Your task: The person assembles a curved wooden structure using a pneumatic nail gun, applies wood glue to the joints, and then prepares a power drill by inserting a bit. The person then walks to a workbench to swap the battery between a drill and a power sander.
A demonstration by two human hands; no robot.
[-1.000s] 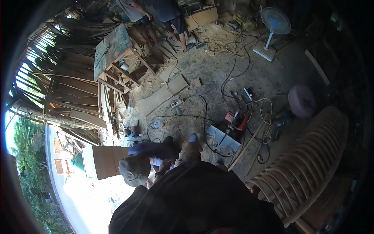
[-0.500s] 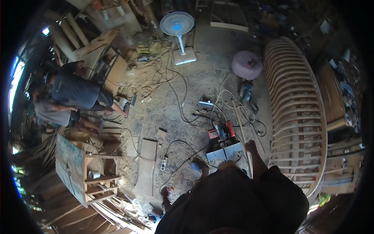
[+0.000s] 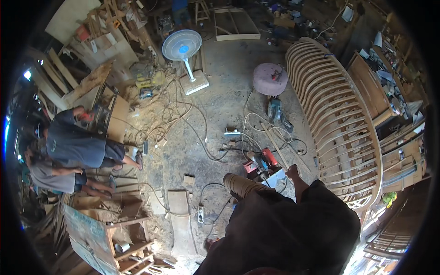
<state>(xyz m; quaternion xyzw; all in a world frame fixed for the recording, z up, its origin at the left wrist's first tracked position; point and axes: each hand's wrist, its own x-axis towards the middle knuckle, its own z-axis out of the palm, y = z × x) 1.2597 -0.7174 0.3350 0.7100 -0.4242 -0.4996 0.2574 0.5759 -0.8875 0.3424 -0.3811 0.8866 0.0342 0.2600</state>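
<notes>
Neither of my hands shows clearly. Dark clothing (image 3: 284, 229) on my own body fills the bottom centre. A tan, ribbed, rounded thing (image 3: 240, 184) sticks out at its upper left edge; its kind, and whether a hand holds it, cannot be told. What seems to be my bare foot (image 3: 292, 171) rests beside a thin wooden strip (image 3: 275, 144). Just ahead of my body, a red and grey power tool (image 3: 262, 160) stands on the floor over a pale metal plate. A bit of bare skin (image 3: 209, 243) at the clothing's left edge is too small to make out.
A large slatted wooden frame (image 3: 332, 110) curves along the right. Cables (image 3: 201, 142) run over the floor to a socket strip (image 3: 200, 214). A fan (image 3: 182, 46), a mauve round stool (image 3: 270, 79), a board (image 3: 182, 224) and a wooden cabinet (image 3: 87, 229) stand around. Two people (image 3: 75, 142) are at left.
My view has shifted, so the fan, stool and frame sit further left. The tan thing reaches further left and shows more. The blue item near it no longer shows.
</notes>
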